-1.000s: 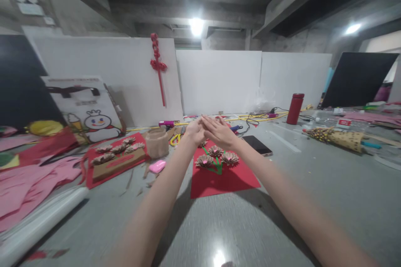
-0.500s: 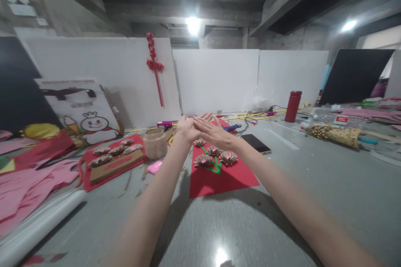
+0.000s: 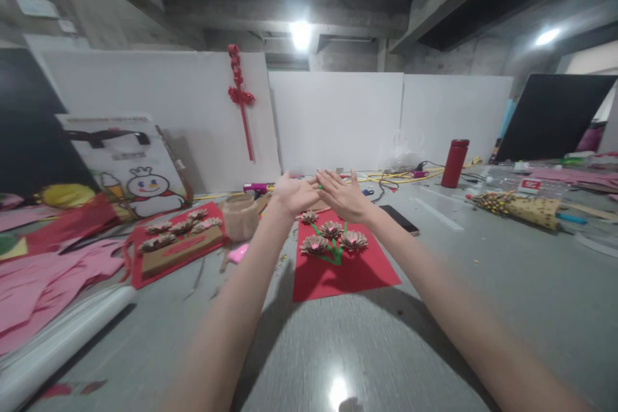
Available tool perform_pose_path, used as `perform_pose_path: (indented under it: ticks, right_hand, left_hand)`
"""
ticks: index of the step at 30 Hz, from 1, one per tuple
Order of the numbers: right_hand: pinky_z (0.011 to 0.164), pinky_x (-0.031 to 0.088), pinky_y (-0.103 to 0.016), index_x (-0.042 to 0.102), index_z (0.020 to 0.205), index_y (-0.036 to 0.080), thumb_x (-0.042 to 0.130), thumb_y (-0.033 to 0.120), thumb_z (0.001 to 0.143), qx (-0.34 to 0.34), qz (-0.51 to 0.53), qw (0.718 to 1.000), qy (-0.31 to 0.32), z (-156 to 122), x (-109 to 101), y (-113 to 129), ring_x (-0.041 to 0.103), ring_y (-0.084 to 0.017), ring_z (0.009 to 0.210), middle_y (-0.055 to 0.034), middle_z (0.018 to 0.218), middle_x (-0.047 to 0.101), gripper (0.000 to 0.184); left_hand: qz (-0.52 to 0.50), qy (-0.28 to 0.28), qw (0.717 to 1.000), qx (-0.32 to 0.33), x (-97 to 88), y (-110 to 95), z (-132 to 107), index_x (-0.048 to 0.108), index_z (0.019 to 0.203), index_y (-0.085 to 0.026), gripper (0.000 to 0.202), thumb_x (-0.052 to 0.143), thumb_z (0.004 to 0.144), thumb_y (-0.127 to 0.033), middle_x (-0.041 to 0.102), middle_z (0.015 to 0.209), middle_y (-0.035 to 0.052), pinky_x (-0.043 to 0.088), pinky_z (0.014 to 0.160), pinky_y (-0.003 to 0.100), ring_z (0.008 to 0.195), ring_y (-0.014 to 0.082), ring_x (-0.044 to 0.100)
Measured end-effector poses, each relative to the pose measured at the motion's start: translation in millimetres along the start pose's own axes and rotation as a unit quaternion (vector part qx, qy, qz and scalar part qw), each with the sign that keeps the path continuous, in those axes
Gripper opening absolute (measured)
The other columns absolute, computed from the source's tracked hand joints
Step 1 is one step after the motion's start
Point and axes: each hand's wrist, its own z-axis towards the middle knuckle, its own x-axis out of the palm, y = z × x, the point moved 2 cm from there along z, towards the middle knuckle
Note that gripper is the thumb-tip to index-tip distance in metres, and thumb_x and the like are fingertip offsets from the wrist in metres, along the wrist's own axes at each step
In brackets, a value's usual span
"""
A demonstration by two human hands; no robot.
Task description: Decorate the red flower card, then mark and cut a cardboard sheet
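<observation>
My left hand (image 3: 292,194) and my right hand (image 3: 344,195) are raised side by side above the far end of a red card (image 3: 344,272). Both hands have their fingers stretched out and hold nothing; they sit a little apart. On the card lie three brown paper flowers (image 3: 332,237) with green stems. The red card lies flat on the grey table (image 3: 396,347) in front of me.
Left: a second red card (image 3: 176,244) with several brown flowers, pink paper (image 3: 43,286), a brown jar (image 3: 240,217), a cartoon-printed bag (image 3: 130,164). Behind the hands: a phone (image 3: 398,219), cables, a glue gun (image 3: 255,188). Right: a red flask (image 3: 456,163), a wrapped bouquet (image 3: 519,209). White boards behind.
My hands, pressed together with the right over the left before, have come apart and now show open palms. The view shifted slightly.
</observation>
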Motion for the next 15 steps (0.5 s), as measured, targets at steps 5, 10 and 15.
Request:
perform_pose_path:
  ticks: [5, 10, 15]
  right_hand:
    - [0.095, -0.009, -0.05, 0.006, 0.13, 0.024, 0.009, 0.043, 0.085, -0.05, 0.06, 0.997, 0.024, -0.8, -5.6, 14.5, 0.006, -0.016, 0.125, 0.0, 0.137, 0.008, 0.049]
    - [0.099, -0.008, -0.043, 0.01, 0.13, 0.023, 0.009, 0.042, 0.085, -0.092, 0.085, 0.992, 0.033, -0.6, -6.9, 28.5, 0.005, -0.014, 0.125, 0.0006, 0.136, 0.009, 0.049]
    - [0.093, -0.008, -0.055, 0.013, 0.13, 0.022, 0.004, 0.036, 0.086, -0.037, 0.018, 0.999, 0.001, 0.9, 1.1, 14.9, 0.01, -0.018, 0.124, -0.002, 0.136, 0.015, 0.047]
  left_hand:
    - [-0.002, -0.002, 0.999, 0.051, -3.2, -10.8, -4.3, 0.027, 0.121, 0.005, 0.078, -0.003, 0.077, -0.053, 0.047, 0.11, 0.0251, 0.045, 0.073, 0.033, 0.097, 0.024, 0.052]
    - [0.012, -0.001, 0.999, 0.051, 1.0, 8.5, 5.8, 0.033, 0.118, 0.001, 0.065, 0.002, 0.082, -0.043, 0.052, 0.105, 0.0211, 0.043, 0.076, 0.033, 0.094, 0.0225, 0.053]
    - [0.024, 0.008, 1.0, -0.003, 10.7, 23.9, 7.4, 0.048, 0.104, -0.004, 0.054, 0.007, 0.084, -0.033, 0.059, 0.093, 0.0146, 0.042, 0.075, 0.031, 0.09, 0.0209, 0.055]
